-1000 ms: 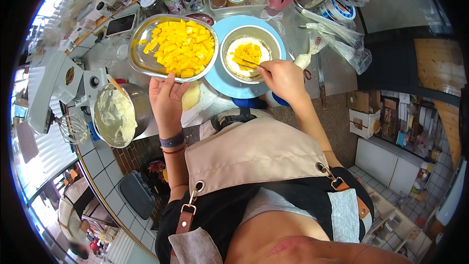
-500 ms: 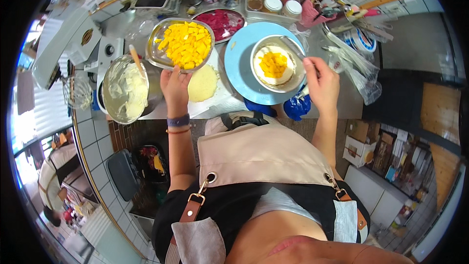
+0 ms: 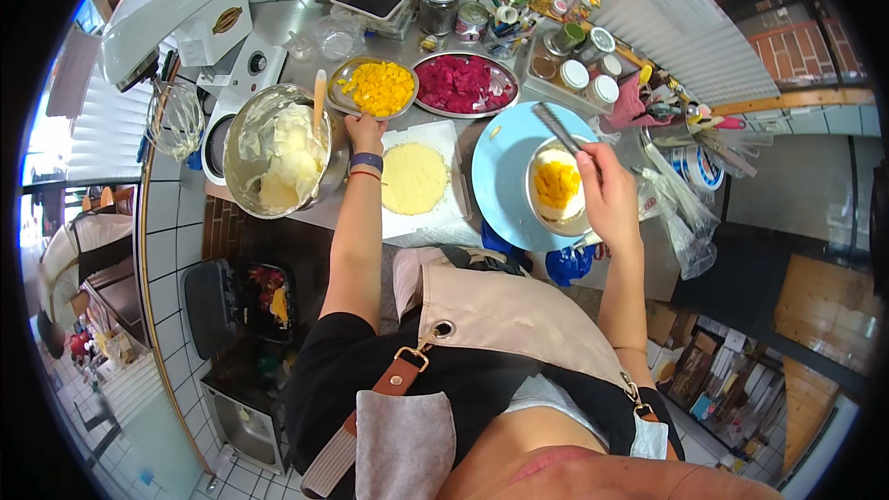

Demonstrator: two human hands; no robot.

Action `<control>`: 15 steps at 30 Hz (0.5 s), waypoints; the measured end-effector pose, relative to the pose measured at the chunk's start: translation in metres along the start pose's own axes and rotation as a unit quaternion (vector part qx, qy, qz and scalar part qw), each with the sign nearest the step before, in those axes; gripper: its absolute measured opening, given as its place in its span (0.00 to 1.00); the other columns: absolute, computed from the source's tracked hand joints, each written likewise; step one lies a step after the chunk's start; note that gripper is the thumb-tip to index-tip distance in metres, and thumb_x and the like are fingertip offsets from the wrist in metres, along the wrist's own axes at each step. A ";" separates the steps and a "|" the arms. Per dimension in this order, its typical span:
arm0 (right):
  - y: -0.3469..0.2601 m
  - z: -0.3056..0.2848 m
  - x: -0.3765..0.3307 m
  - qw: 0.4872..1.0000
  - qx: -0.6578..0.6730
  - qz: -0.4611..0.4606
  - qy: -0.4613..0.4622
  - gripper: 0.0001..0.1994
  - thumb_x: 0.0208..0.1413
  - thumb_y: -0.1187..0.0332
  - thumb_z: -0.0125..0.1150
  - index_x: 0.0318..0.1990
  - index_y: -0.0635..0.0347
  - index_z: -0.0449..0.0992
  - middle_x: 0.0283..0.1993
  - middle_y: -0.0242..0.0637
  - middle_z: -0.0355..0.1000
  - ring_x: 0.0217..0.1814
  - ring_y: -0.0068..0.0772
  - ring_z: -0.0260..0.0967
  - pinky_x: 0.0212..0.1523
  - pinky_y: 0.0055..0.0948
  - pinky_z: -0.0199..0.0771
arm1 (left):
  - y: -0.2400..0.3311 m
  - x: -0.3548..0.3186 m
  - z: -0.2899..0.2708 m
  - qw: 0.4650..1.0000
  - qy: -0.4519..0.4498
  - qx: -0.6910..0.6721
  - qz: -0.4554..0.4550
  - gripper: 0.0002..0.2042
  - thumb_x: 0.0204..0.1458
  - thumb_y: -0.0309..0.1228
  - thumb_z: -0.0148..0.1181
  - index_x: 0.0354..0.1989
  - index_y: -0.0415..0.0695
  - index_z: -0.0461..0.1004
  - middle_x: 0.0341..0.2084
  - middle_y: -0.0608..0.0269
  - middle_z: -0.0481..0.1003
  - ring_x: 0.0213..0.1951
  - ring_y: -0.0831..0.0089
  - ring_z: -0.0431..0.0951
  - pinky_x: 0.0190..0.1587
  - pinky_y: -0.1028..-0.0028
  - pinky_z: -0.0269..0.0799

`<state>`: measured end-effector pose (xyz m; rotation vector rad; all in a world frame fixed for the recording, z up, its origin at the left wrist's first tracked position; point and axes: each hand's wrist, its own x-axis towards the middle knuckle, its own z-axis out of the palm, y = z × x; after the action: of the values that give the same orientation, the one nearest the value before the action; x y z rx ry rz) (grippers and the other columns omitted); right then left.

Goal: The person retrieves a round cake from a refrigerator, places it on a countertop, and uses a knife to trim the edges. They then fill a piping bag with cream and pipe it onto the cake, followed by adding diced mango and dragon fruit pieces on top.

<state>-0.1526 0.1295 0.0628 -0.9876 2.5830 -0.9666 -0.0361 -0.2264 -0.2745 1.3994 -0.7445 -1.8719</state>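
My left hand [image 3: 367,134] grips the near rim of an oval metal tray [image 3: 333,95] of diced yellow fruit [image 3: 377,88], which looks like mango. My right hand [image 3: 611,190] is closed around a slim tool [image 3: 554,125] with a dark grey end; its kind is unclear. Below that hand, a round pan [image 3: 567,227] stands on a blue turntable [image 3: 498,176]. White cream topped with yellow fruit cubes [image 3: 557,185] lies inside the pan. A flat round of pale sponge cake [image 3: 414,179] rests on white paper between my hands.
At left stands a steel mixing bowl [image 3: 239,204] of pale cream with a wooden-handled spatula [image 3: 319,97], beside a stand mixer [image 3: 167,23]. Diced magenta fruit [image 3: 458,83] fills another oval tray. Jars [image 3: 438,7] line the back; piping bags [image 3: 681,222] lie at right.
The fruit tray has moved back and away from me, beside the magenta fruit, with my left hand at its rim. The tool in my right hand now tilts up, its grey end over the pan's far edge.
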 end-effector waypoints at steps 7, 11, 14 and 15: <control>-0.045 0.063 0.098 0.949 -0.226 -0.124 -0.179 0.11 0.64 0.59 0.47 0.40 0.58 0.67 0.31 0.49 0.75 0.35 0.55 0.74 0.32 0.51 0.71 | -0.016 0.011 0.037 0.975 0.205 0.078 0.045 0.11 0.56 0.27 0.52 0.46 0.39 0.66 0.42 0.55 0.73 0.40 0.62 0.75 0.41 0.60 0.72; -0.052 0.173 0.160 0.907 -0.257 -0.185 -0.277 0.10 0.57 0.69 0.48 0.42 0.67 0.67 0.39 0.55 0.76 0.41 0.57 0.76 0.38 0.53 0.75 | -0.021 0.004 0.035 0.929 0.276 0.221 0.107 0.12 0.52 0.28 0.55 0.43 0.34 0.71 0.37 0.54 0.74 0.39 0.63 0.74 0.43 0.60 0.70; -0.052 0.252 0.182 0.892 -0.276 -0.133 -0.331 0.16 0.56 0.67 0.48 0.48 0.70 0.68 0.46 0.55 0.76 0.48 0.54 0.76 0.45 0.49 0.76 | -0.036 -0.011 0.017 0.982 0.087 0.134 0.106 0.14 0.52 0.28 0.55 0.45 0.34 0.70 0.37 0.57 0.72 0.37 0.65 0.72 0.44 0.63 0.69; -0.059 0.272 0.182 0.900 -0.255 -0.098 -0.338 0.18 0.55 0.67 0.50 0.51 0.69 0.68 0.48 0.55 0.76 0.51 0.54 0.75 0.48 0.47 0.76 | -0.038 -0.016 0.007 0.991 0.006 0.086 0.101 0.14 0.52 0.28 0.54 0.46 0.34 0.69 0.38 0.58 0.71 0.37 0.66 0.71 0.43 0.65 0.69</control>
<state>-0.1485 -0.1602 -0.1002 -1.4146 2.1636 0.0844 -0.0460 -0.1897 -0.2929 1.3816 -1.0226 -1.6748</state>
